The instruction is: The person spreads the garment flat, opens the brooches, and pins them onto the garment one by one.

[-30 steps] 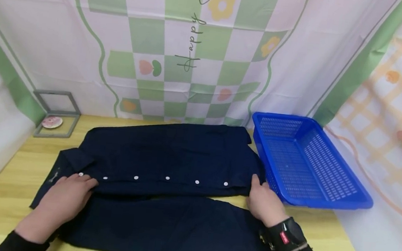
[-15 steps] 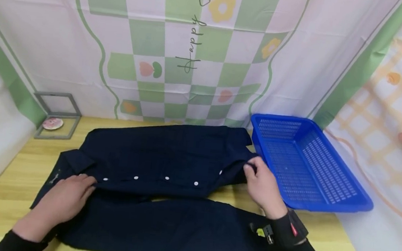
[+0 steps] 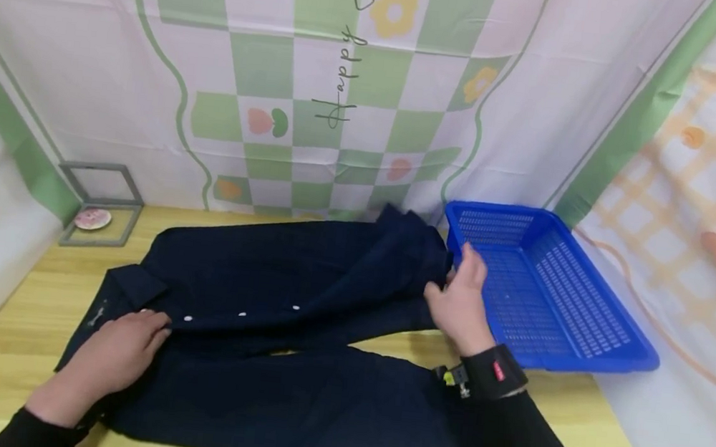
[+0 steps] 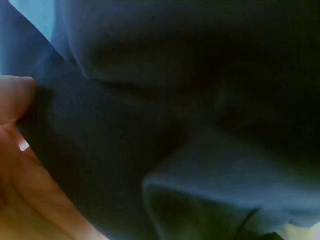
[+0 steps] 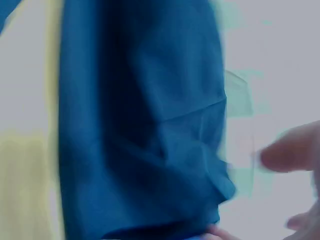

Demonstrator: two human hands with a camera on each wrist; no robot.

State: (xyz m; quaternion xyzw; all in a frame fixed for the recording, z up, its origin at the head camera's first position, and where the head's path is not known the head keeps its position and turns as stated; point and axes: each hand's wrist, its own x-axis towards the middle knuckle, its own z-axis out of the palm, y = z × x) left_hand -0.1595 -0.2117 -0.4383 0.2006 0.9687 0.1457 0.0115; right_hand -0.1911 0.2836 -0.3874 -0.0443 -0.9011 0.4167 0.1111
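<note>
A dark navy button-up shirt (image 3: 263, 265) lies spread on the table, collar at the left, a row of white buttons across its middle. My left hand (image 3: 116, 348) grips the shirt by the collar and front edge; in the left wrist view the thumb (image 4: 15, 97) presses on the dark cloth. At the hem end, my right hand (image 3: 463, 302) has its fingers stretched up and touches the cloth's edge. That end is flipped over away from me and covers some buttons. In the right wrist view the thumb (image 5: 292, 150) stands apart from the blue-looking cloth (image 5: 130, 100).
To the right stands a blue plastic basket (image 3: 583, 303) close beside my right hand. A grey folding frame (image 3: 131, 227) with a round pink piece (image 3: 93, 218) on it sits at the back left. A patterned curtain (image 3: 385, 75) closes off the back of the wooden table (image 3: 3, 340).
My right hand has pinched the hem end, lifted it and turned it over toward the back, then loosened its fingers. The left hand keeps its place on the collar end.
</note>
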